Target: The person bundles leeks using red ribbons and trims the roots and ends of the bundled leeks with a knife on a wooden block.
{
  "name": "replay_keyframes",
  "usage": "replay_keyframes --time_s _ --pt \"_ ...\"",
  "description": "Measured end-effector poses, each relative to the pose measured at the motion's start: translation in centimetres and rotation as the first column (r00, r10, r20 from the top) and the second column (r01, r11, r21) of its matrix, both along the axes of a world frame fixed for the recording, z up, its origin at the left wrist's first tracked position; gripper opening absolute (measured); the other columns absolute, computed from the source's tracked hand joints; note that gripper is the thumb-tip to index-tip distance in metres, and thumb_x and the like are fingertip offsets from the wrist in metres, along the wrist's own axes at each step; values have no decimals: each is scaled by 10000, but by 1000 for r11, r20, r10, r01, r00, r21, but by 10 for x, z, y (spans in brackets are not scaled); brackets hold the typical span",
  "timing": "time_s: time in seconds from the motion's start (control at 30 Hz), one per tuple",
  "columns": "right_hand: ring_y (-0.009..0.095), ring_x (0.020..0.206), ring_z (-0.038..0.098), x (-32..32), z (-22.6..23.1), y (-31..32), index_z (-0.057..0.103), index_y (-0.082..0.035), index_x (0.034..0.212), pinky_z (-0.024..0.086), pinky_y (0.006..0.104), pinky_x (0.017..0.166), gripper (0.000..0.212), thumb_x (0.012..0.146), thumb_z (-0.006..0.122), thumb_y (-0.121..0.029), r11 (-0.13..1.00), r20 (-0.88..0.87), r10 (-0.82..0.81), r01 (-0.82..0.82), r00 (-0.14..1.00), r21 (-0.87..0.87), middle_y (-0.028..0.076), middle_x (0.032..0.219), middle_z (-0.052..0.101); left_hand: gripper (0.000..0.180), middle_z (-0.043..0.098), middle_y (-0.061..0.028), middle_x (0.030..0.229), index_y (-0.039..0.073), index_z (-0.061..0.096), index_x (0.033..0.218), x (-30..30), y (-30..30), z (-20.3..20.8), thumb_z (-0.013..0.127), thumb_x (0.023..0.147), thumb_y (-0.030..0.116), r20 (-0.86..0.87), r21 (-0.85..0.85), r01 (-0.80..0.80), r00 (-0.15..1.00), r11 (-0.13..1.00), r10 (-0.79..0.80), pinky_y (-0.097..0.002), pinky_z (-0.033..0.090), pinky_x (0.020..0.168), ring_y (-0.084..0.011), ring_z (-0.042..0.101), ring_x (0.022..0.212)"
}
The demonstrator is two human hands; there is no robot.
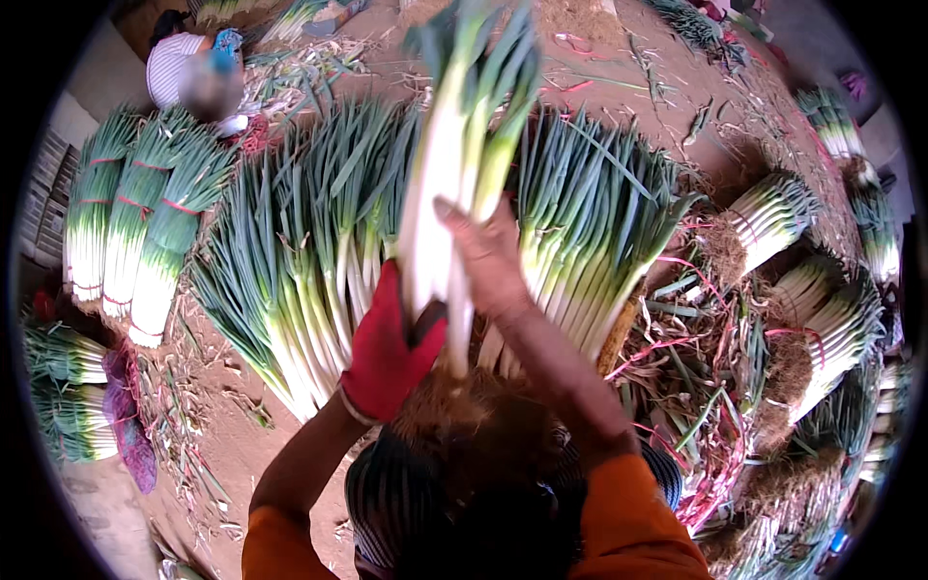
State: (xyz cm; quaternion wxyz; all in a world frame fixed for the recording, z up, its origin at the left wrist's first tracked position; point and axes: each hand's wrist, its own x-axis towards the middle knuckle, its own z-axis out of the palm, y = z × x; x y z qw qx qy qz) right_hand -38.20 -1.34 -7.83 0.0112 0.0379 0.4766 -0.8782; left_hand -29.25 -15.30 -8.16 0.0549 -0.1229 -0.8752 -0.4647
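Observation:
A few thick, long green onions (435,213) stand upright in front of me, their white stalks low and green leaves rising past the top edge, blurred. My right hand (488,256), bare, is closed round the stalks with its thumb across the front. Lower down, my left hand (391,348) in a red glove grips the white ends from the left side. Behind them, a left row of green onions (319,251) and a right row of green onions (580,232) lie fanned out, leaves pointing away. Brown roots (449,401) show blurred below my hands.
Tied bundles (140,217) stand at left, with more bundles (92,387) beside a purple net sack (130,425). At right lie rooted bundles (764,222), red twine (710,474) and leaf scraps. Another person (184,68) sits at the far left.

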Motion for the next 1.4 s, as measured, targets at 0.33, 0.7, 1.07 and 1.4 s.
replay_keyframes --time_s 0.33,0.7,1.07,1.4 --pt "239 1040 551 6 -101 151 151 96 1331 453 340 947 796 798 694 -139 833 -86 -316 320 945 451 215 1153 509 790 446 -186 1313 -8 131 1429 -48 134 -120 636 858 196 282 517 255 850 817 -444 -329 419 932 -203 465 1176" --pt "373 1258 383 57 -324 177 207 111 1364 248 394 1088 845 845 616 -416 541 304 -434 -24 848 840 299 1306 425 542 588 -325 916 -60 345 1093 -17 157 -265 597 842 348 754 -33 353 623 935 -208 -494 483 737 -420 617 837" --pt "315 1273 332 84 -284 157 545 -103 1162 238 483 1069 463 734 644 -252 -140 -65 541 166 838 976 64 1309 437 487 610 -161 944 -7 463 1204 20 92 -222 632 811 226 536 243 210 785 947 -311 -362 483 777 -269 605 901" --pt "329 1217 394 76 -284 142 589 -74 1026 269 490 1031 300 735 605 -145 -100 -83 530 159 844 982 107 1227 513 498 574 -184 1171 -4 498 1217 -28 -129 -308 649 821 257 428 60 -807 553 588 715 -362 426 932 -289 551 1094"
